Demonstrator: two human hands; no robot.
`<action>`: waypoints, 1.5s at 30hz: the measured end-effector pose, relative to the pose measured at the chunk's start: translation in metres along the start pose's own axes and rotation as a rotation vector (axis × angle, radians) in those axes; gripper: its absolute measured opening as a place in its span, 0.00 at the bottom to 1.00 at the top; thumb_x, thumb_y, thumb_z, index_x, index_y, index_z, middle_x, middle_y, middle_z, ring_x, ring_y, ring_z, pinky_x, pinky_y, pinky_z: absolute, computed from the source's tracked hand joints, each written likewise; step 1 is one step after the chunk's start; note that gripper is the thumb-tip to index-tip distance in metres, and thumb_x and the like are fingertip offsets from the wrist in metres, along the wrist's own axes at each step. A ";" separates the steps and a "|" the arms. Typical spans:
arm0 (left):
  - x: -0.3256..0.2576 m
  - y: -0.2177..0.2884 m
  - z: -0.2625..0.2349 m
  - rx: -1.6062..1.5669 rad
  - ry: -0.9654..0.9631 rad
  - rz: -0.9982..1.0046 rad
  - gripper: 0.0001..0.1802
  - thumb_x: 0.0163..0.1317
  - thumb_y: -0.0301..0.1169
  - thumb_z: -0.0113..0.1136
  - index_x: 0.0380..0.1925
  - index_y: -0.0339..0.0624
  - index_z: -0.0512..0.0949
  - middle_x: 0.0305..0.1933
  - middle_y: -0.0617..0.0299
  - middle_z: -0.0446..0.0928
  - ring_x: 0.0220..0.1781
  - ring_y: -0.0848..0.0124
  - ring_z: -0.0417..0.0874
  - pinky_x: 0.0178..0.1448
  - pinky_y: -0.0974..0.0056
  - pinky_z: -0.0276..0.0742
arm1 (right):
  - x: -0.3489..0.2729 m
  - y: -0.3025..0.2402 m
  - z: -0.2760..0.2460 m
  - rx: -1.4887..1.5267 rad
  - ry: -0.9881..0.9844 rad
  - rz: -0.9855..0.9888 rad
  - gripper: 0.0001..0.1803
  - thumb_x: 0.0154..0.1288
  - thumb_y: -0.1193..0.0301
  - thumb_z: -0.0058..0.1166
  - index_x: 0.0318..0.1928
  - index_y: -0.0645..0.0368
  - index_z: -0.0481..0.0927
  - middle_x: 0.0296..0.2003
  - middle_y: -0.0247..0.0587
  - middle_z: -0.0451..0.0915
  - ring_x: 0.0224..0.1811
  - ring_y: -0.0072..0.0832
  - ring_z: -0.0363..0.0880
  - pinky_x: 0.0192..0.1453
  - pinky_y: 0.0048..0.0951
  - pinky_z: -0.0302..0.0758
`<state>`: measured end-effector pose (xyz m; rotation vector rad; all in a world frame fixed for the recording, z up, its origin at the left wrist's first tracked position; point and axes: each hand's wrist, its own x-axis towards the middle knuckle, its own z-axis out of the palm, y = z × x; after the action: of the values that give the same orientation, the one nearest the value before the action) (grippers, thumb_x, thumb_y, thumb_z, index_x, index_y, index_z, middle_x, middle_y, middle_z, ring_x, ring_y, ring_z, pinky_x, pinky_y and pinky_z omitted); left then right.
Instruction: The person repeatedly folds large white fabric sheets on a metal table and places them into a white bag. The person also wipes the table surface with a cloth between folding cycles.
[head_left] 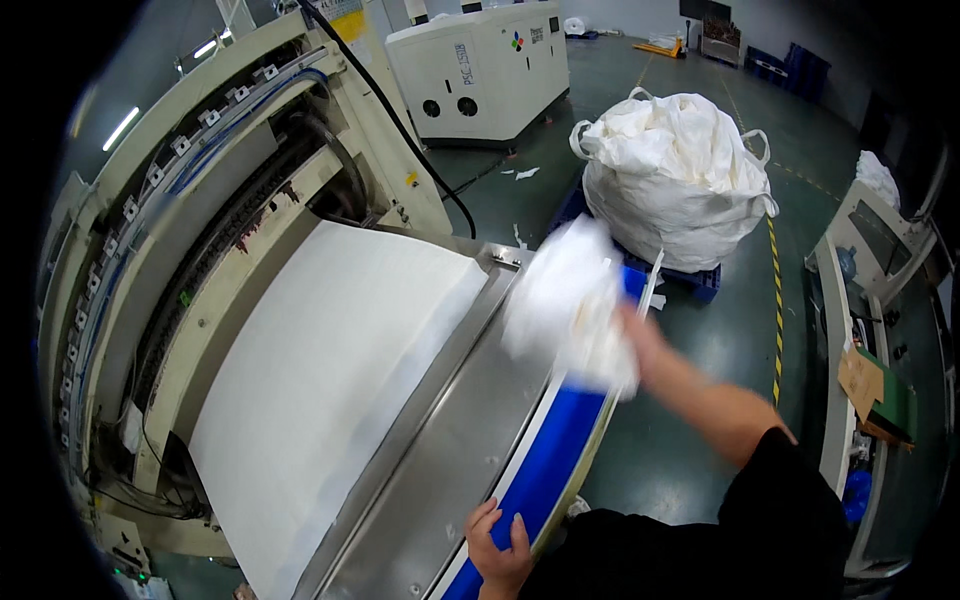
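My right hand (640, 335) is closed on a crumpled bundle of soft white sheet material (565, 300), both smeared by motion. The bundle hangs above the far end of a blue belt (550, 455) and the metal plate (440, 480) beside it. My left hand (497, 548) lies on the near end of the belt and its white edge strip, fingers apart and nothing held. To the left, a wide white sheet (340, 380) comes out of the machine (240, 260) and slopes down to the metal plate.
A big white bulk bag (670, 190) full of white material sits on a blue pallet (708, 285) beyond the belt. A white cabinet machine (480, 75) stands behind. On the right is a cart (835, 380) carrying cardboard (860, 385). White scraps (527, 173) litter the floor.
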<state>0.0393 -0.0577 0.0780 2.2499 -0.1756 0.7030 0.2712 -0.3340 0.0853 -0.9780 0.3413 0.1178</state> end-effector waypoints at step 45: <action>-0.254 -0.366 -0.358 0.532 0.128 -0.944 0.18 0.57 0.35 0.58 0.46 0.41 0.71 0.49 0.47 0.72 0.50 0.49 0.72 0.52 0.49 0.70 | -0.204 0.543 0.437 -1.547 -1.402 -0.179 0.15 0.63 0.61 0.51 0.39 0.61 0.79 0.33 0.49 0.81 0.37 0.42 0.81 0.42 0.36 0.75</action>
<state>-0.2078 0.4305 -0.0883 2.3757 1.1816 0.3745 0.0443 0.3418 -0.0528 -2.1081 -1.3512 0.9316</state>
